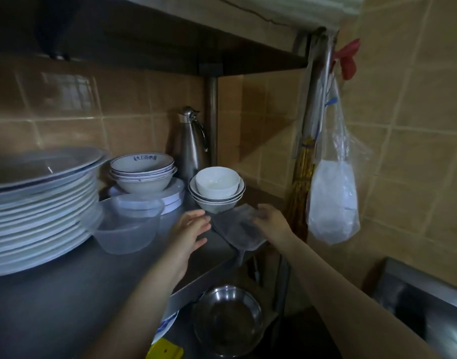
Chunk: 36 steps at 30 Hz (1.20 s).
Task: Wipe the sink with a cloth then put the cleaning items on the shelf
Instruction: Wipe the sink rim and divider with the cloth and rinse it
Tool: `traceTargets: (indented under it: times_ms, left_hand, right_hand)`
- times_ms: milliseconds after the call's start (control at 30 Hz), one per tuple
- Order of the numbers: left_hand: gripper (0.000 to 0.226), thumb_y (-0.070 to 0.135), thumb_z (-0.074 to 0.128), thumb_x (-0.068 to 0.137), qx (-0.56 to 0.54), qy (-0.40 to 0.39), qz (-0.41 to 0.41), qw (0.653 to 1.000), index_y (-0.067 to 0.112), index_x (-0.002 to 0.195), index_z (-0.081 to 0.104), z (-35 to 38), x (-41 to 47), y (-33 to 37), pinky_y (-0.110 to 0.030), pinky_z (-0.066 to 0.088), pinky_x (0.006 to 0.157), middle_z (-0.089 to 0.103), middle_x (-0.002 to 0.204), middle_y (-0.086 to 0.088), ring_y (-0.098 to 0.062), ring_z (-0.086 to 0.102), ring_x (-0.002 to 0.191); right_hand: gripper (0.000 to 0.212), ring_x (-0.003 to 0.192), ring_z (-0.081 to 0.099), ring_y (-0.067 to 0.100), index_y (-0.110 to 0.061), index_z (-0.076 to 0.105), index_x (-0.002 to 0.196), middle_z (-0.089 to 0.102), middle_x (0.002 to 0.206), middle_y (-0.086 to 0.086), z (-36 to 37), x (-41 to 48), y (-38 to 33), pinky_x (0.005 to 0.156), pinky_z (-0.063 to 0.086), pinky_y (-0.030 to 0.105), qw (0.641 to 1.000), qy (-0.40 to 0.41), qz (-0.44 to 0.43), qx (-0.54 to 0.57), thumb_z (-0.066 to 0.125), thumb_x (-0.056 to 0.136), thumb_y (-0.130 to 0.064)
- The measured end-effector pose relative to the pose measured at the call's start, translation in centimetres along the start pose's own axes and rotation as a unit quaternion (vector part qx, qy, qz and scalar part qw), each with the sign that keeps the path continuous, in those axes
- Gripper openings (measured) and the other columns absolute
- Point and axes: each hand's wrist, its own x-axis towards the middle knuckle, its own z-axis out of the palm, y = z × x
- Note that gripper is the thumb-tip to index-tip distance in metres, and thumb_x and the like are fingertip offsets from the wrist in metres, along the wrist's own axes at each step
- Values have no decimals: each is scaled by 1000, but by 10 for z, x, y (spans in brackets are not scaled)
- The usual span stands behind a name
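Note:
A grey cloth (239, 233) lies on the right end of the steel shelf (74, 294), one corner hanging over the front edge. My right hand (270, 220) rests on the cloth's right side with its fingers spread and relaxed. My left hand (189, 230) hovers just left of the cloth, fingers straight, holding nothing. The steel sink (426, 301) shows only as a corner at the lower right.
On the shelf stand a tall stack of plates (41, 208), clear plastic tubs (126, 229), stacked bowls (217, 190) right behind the cloth, and a steel flask (192, 143). A plastic bag (333, 193) hangs at the right. A steel bowl (228, 320) sits on the lower shelf.

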Motion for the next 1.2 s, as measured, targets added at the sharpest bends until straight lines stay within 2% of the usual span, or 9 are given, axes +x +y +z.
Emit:
traceTargets:
  times_ms: [300, 467, 600, 733, 800, 933, 1000, 1067, 1200]
  left_hand:
    - [12, 14, 58, 88, 26, 0, -20, 999, 20, 98, 57, 18, 43, -20, -32, 45, 84, 64, 102, -1, -11, 60, 97]
    - [13, 12, 56, 88, 74, -6, -10, 997, 21, 98, 55, 22, 55, -31, -24, 44, 74, 63, 99, 2, -10, 58, 94]
    - [16, 7, 55, 87, 96, -15, 5, 995, 19, 99, 55, 25, 61, -32, -20, 43, 73, 62, 91, 6, -3, 56, 86]
    - [14, 12, 56, 88, 63, -23, -24, 997, 23, 94, 57, 26, 65, -35, -27, 46, 75, 63, 100, 2, -12, 58, 97]
    - [13, 13, 56, 88, 49, -32, -38, 998, 23, 97, 57, 25, 65, -37, -30, 46, 79, 63, 105, -2, -14, 58, 101]
    - [12, 15, 57, 88, 43, -41, -49, 997, 25, 95, 58, 23, 70, -41, -32, 46, 81, 64, 104, -3, -13, 59, 100]
    - [12, 14, 57, 87, 42, -41, -50, 997, 25, 93, 58, 24, 71, -42, -31, 46, 82, 64, 102, -2, -13, 59, 98]
    - [12, 14, 57, 87, 40, -41, -48, 997, 24, 92, 58, 26, 72, -43, -31, 46, 81, 64, 101, -3, -13, 59, 97]
    - [12, 14, 57, 88, 29, -56, -51, 997, 24, 93, 58, 31, 73, -40, -30, 47, 78, 64, 100, -1, -11, 60, 96]
  right_hand:
    - [53, 119, 50, 31, -13, 41, 134, 55, 129, 13, 14, 67, 34, 99, 42, 35, 975, -19, -7, -222, 56, 90, -38]
    - [51, 114, 55, 30, -13, 50, 125, 60, 123, 10, 13, 80, 40, 95, 45, 38, 969, -24, -6, -246, 60, 86, -44]
    - [51, 110, 57, 28, -9, 55, 122, 62, 119, 10, 10, 85, 37, 85, 44, 29, 976, -15, 7, -215, 70, 81, -35]
    - [49, 104, 60, 27, -1, 63, 111, 65, 110, 13, 3, 91, 29, 71, 41, 26, 977, -22, 83, -195, 78, 74, -29]
    - [50, 104, 60, 27, 2, 62, 110, 64, 109, 15, 3, 94, 25, 72, 43, 27, 980, -31, 128, -151, 80, 71, -22]
    - [58, 109, 59, 30, 8, 56, 118, 62, 115, 15, 3, 91, 20, 87, 46, 32, 983, 1, 181, 22, 81, 71, -16]
    - [47, 100, 63, 29, 4, 60, 111, 63, 106, 14, 0, 86, 20, 77, 50, 30, 979, 6, 180, 96, 79, 73, -14]
    - [23, 85, 65, 24, -6, 63, 93, 66, 97, 14, -5, 80, 20, 66, 51, 27, 978, -11, 160, 132, 75, 76, -14]
    - [12, 82, 60, 17, -15, 56, 87, 63, 88, 4, -10, 69, 21, 66, 46, 27, 996, -10, 81, 40, 65, 85, -22]
